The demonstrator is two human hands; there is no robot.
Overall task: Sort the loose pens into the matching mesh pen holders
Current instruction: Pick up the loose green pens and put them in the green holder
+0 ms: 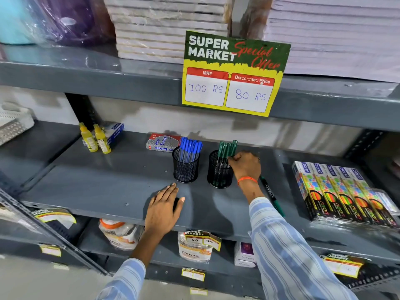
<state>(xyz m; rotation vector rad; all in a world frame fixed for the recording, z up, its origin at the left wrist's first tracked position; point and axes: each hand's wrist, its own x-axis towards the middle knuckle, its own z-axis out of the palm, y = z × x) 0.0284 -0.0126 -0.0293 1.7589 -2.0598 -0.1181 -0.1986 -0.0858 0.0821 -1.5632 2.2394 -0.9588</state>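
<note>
Two black mesh pen holders stand side by side on the grey shelf (104, 187). The left holder (185, 168) is filled with several blue pens (190, 147). The right holder (219, 172) has several green pens (227, 148) in it. My right hand (245, 166) is at that holder's right rim, its fingers closed around one green pen that stands in the holder. One loose green pen (273, 197) lies on the shelf just right of my right wrist. My left hand (163, 210) rests flat on the shelf's front edge, fingers apart and holding nothing.
Boxes of neon pencils (344, 193) lie at the shelf's right. Two yellow glue bottles (95, 138) and a pen box (163, 142) stand toward the back left. A price sign (233, 72) hangs from the shelf above. Jars sit on the shelf below.
</note>
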